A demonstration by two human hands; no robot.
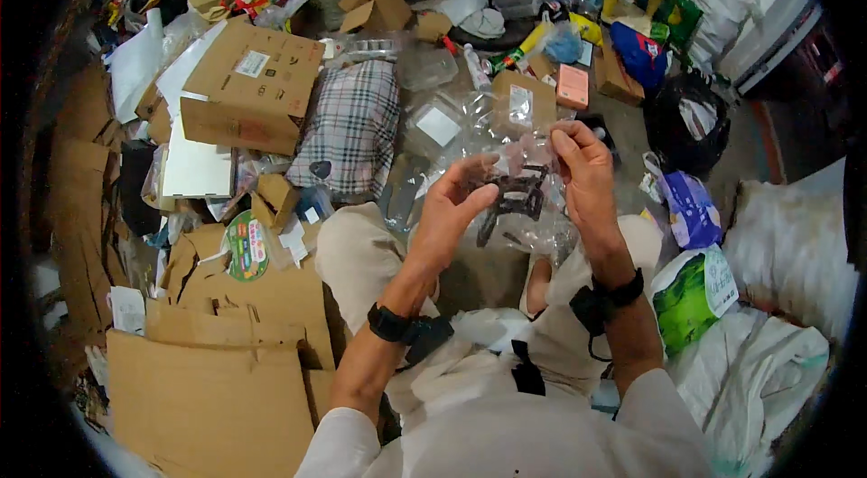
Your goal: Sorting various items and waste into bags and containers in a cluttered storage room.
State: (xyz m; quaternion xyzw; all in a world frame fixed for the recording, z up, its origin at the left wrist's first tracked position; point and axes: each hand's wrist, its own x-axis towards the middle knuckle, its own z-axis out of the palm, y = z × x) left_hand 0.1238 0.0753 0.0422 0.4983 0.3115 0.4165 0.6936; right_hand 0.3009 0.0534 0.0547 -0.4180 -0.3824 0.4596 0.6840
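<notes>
My right hand (582,169) pinches the upper edge of a clear plastic bag (542,234) between thumb and fingertips. The bag hangs in front of my knees and bears a dark print or holds a dark item (520,195); I cannot tell which. A pinkish patch (528,153) shows through near its top. To the left of the bag is my left hand (457,203), thumb and fingers curved and apart. Whether its fingertips touch the film is unclear. Beyond the hands, a small cardboard box (525,102) with a white label stands on the floor.
A large cardboard box (250,85) and a plaid cushion-like bundle (349,125) lie to the left, above flattened cardboard (210,397). At the right are a black plastic bag (687,119), a purple package (691,210) and white sacks (752,369). An orange box (572,86) lies ahead.
</notes>
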